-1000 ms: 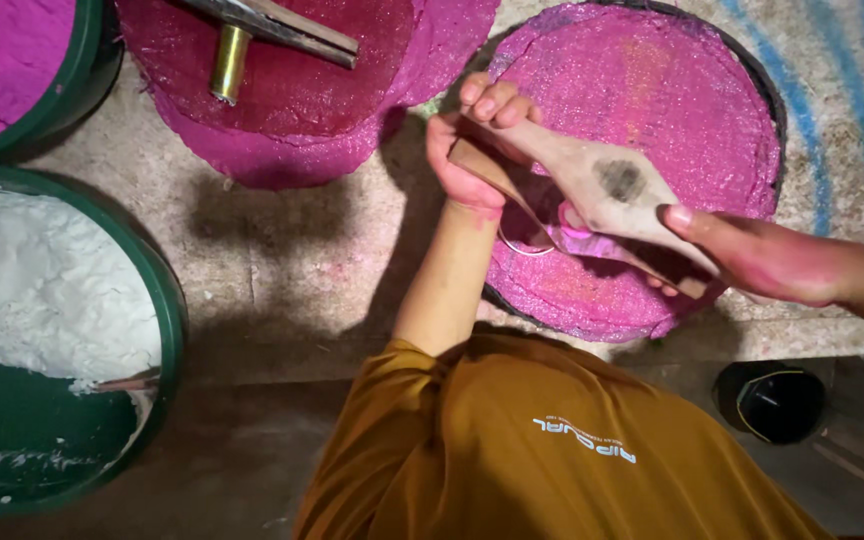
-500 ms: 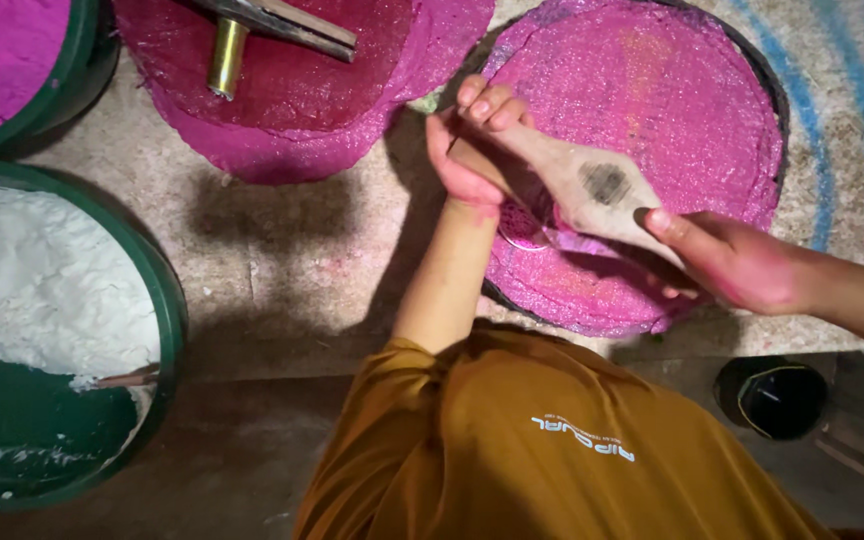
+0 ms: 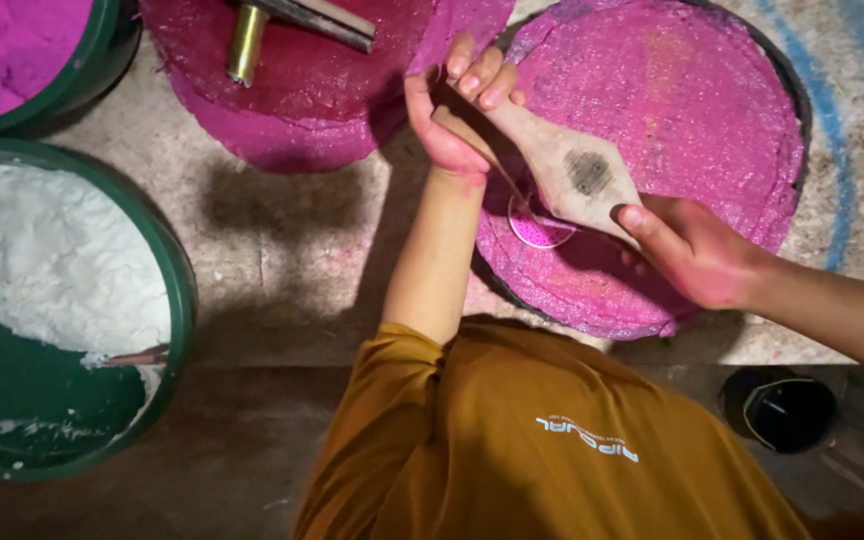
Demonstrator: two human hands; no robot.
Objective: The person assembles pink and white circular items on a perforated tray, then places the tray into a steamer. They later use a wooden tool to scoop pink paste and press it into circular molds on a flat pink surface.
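Two hands are closed on a wooden paddle (image 3: 562, 165), left hand (image 3: 457, 110) at its narrow end, right hand (image 3: 697, 250) at the wide end, so it is steadied flat over the pink-coated round tray (image 3: 712, 90).

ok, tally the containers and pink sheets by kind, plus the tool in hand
Green tubs: 2, white powder tub, pink powder tub
Pink round sheets: 2, dark one, bright one
Wooden paddle: 1, left hand and right hand on it
Small black pot: 1
Total: 6
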